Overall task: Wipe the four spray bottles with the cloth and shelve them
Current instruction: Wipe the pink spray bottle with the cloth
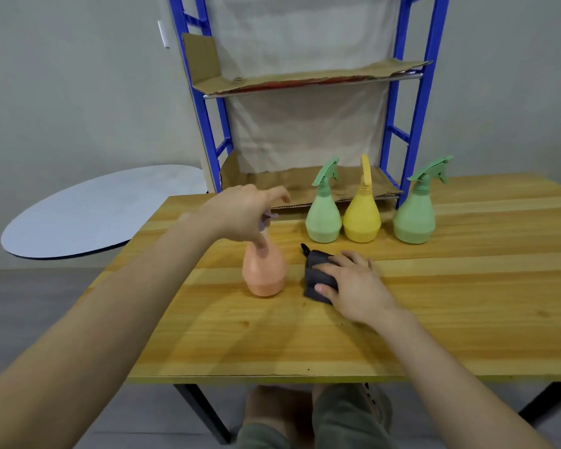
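An orange spray bottle (265, 273) with a purple trigger head stands on the wooden table (434, 319) at centre left. My left hand (243, 215) is over its top, with the thumb down on the neck and the fingers reaching past the head. Just right of the bottle lies a dark cloth (316, 277), and my right hand (353, 286) grips it against the table. Two green spray bottles (324, 218) (414, 218) and a yellow spray bottle (361, 218) stand in a row at the table's far side, in front of the shelf.
A blue metal shelf rack (415, 102) stands behind the table. Cardboard lines its lower shelf (285, 186) and its upper shelf (305, 79). A round grey table (88, 215) sits to the left. My knees show below the table's front edge.
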Tool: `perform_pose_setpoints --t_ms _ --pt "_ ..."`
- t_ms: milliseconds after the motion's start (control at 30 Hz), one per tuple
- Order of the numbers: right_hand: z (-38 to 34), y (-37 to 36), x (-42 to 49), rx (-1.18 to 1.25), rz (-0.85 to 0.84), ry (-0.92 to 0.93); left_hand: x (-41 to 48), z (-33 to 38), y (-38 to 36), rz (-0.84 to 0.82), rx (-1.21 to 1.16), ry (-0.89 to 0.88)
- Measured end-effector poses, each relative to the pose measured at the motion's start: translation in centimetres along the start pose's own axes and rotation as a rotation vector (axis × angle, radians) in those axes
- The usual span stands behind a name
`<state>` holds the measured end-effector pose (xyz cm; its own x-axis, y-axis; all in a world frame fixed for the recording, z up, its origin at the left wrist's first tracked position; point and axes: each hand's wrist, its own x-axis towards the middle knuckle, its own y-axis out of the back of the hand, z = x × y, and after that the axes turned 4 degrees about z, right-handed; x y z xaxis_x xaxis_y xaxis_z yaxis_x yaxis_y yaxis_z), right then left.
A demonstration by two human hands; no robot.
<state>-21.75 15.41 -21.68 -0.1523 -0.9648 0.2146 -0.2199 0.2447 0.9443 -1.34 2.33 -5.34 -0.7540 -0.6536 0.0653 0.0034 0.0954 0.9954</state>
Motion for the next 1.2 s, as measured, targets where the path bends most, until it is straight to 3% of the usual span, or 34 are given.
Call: perform_pose_setpoints --t_ms 167,233,300,367,467,600,733,800,900,1000,1067,1200 --pt "-0.1 0.3 -0.1 0.265 0.160 -0.097 -4.0 -3.4 -0.6 0.242 -0.439 0.093" --pt "-1.5 1.3 0.0 0.503 0.299 -0.158 -6.0 -4.9 -2.0 0.374 -0.626 0.167" --pt "-4.0 2.1 0.7 0.760 0.386 -0.181 -7.3 -5.7 -3.8 0.414 -0.738 0.191" --pt "-7.0 2.4 2.0 0.862 0.393 -0.105 -7.7 -5.5 -5.1 0.409 -0.800 0.159" --pt "-10.1 0.7 4.2 0.827 0.327 -0.014 -7.6 -4.4 -5.8 0.455 -0.798 0.111" --pt "-10.1 -1.1 5.3 0.909 0.468 -0.123 -7.1 -4.4 -6.4 0.486 -0.795 0.155" --pt "-6.8 -2.5 4.0 0.980 0.421 -0.256 -7.1 -5.1 -6.9 0.487 -0.830 0.167" --pt "-5.8 -1.4 3.2 1.033 0.488 -0.271 -7.1 -5.3 -6.8 0.476 -0.817 0.164" --pt "-6.8 3.0 3.8 1.031 0.553 -0.032 -6.7 -5.2 -6.4 0.463 -0.779 0.155" --pt "-8.7 5.9 6.6 0.644 0.351 0.241 -6.3 -4.9 -6.1 0.440 -0.747 0.120" --pt "-9.5 5.9 7.9 0.518 0.280 0.276 -6.2 -4.7 -6.1 0.454 -0.718 0.130" --pt "-8.6 4.1 7.2 0.669 0.330 0.229 -6.4 -3.8 -6.2 0.526 -0.802 0.185"
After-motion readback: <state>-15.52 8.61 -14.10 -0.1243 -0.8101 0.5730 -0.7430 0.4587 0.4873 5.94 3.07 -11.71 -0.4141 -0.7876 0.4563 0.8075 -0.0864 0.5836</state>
